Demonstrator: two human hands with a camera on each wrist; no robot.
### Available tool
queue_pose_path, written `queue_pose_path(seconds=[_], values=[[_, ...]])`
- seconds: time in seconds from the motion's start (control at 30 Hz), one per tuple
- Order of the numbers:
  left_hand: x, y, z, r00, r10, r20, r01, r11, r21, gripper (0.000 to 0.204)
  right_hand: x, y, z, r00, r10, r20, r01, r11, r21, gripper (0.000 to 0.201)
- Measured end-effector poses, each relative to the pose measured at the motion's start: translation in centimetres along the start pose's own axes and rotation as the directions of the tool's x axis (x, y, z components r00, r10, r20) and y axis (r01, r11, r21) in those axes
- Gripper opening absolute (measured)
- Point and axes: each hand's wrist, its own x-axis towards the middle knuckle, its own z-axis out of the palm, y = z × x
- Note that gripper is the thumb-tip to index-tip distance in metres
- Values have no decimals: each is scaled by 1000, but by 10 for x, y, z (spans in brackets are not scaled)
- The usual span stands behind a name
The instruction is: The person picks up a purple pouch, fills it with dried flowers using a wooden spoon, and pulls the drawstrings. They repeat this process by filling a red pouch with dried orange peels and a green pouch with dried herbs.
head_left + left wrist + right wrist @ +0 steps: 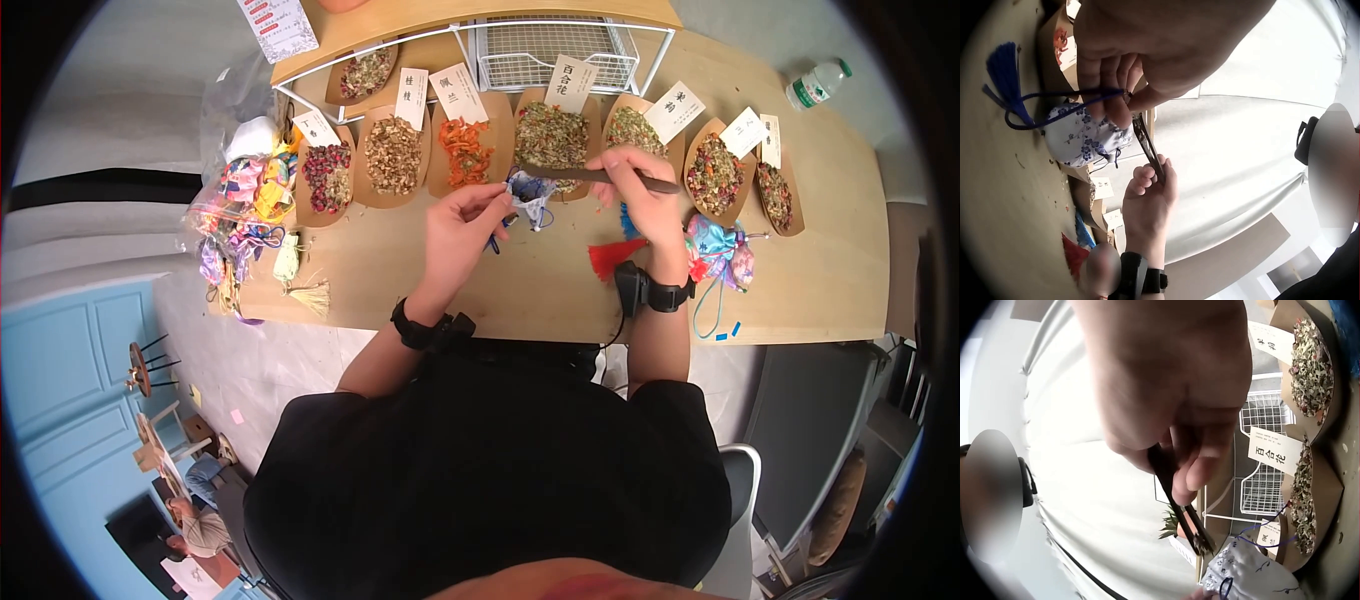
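A small white pouch with blue flowers (532, 190) (1088, 139) (1244, 572) is pinched at its mouth by the left hand (464, 235) (1154, 56). A blue cord with a blue tassel (1007, 78) hangs from that hand's fingers. The right hand (645, 200) (1149, 209) (1179, 394) grips a dark scoop-like tool (575, 174) (1147, 147) (1175, 494), whose tip holds some dried bits right at the pouch mouth. How far the tip reaches into the pouch cannot be told.
Several paper trays of dried herbs and flowers with name cards (570, 83) line the table's back. Colourful pouches lie left and right (720, 250), with a red tassel (612, 258). A white wire rack (555, 55) stands behind, a bottle (820, 84) at the back right.
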Motion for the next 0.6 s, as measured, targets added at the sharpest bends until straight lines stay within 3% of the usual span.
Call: queue_pose_path(seconds=[0.13,0.33,0.43,0.6], values=[[1,-4,-1,1000,-2,1,2,1000,1,23,-2,-2,5,997,64,32,-62,997,-56,22],[1,-8,-2,1000,12,12,-12,1000,-10,22,4,3,-3,962,48,-267,-32,998,62,21],[0,-11,-4,1000,6,24,-6,1000,-1,22,17,15,4,901,-153,-406,-17,923,-385,24],[-2,-12,-4,999,2,43,-2,1000,-21,22,19,17,10,954,-15,-300,-87,942,-325,28]])
